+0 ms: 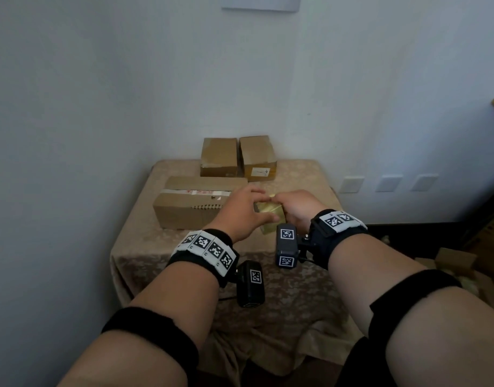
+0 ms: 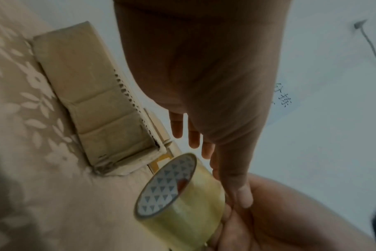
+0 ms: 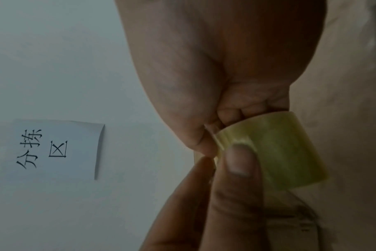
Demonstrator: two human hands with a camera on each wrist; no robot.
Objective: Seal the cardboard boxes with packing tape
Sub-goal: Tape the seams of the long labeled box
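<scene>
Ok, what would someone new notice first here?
The yellowish tape roll held over the middle of the table: the right hand grips it, the left hand lays its thumb on it. Then the long cardboard box just left of the hands, and two small boxes behind it.

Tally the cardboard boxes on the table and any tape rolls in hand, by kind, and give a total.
Cardboard boxes: 3 (long box, back left box, back right box)
Tape rolls: 1 (tape roll, gripped by the right hand)
Total: 4
</scene>
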